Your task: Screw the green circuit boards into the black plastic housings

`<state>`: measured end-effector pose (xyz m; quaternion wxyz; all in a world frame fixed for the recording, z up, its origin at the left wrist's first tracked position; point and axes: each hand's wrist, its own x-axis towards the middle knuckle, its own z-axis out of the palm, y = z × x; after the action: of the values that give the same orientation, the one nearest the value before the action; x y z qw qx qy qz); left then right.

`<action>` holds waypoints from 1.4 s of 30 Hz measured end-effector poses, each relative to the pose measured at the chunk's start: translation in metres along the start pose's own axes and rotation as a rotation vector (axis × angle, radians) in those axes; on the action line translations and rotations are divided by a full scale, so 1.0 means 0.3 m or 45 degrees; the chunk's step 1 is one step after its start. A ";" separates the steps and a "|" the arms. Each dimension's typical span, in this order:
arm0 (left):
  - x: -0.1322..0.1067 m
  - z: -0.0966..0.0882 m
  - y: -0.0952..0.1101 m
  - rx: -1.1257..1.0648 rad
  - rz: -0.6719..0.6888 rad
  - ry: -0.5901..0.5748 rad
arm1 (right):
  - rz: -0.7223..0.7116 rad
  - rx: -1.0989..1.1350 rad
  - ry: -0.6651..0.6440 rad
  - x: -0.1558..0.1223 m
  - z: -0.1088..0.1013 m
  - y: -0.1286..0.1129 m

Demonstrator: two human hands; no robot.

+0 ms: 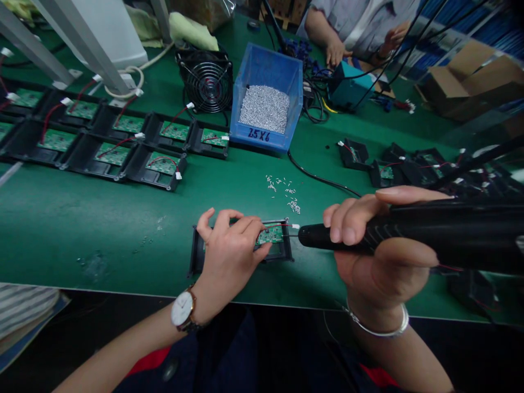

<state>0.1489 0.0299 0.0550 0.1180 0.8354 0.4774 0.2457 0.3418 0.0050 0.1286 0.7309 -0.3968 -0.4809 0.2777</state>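
My right hand is wrapped round a black electric screwdriver, which lies almost level. Its thin bit points left and reaches the right end of a green circuit board. The board sits inside a black plastic housing on the bench, with a red wire and white connector at its upper edge. Over the housing's left part lies my left hand, fingers bent across the far wall and thumb near the board, gripping it. Small loose screws are scattered just beyond the housing.
A blue bin of tiny screws stands beyond, beside a black fan. Housings with boards line the left; more lie at right. A black cable crosses the green bench. Opposite, a person's hand rests near a teal box.
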 end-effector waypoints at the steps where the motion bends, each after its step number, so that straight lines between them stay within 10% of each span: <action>1: 0.000 0.000 0.000 0.002 0.001 0.000 | 0.007 -0.010 -0.002 0.000 0.000 0.001; 26: -0.006 0.005 -0.009 -0.009 0.002 0.025 | 0.023 0.159 -0.388 0.039 0.001 0.023; 31: -0.003 -0.011 -0.002 -0.016 0.014 -0.012 | -0.342 0.041 -0.101 0.159 0.031 0.061; 42: -0.008 -0.018 -0.011 0.003 0.029 -0.012 | -0.097 -0.066 0.052 0.174 0.057 0.293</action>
<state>0.1425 0.0292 0.0575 0.1165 0.8420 0.4677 0.2425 0.3438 0.0982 0.0830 0.7400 -0.4028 -0.4876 0.2289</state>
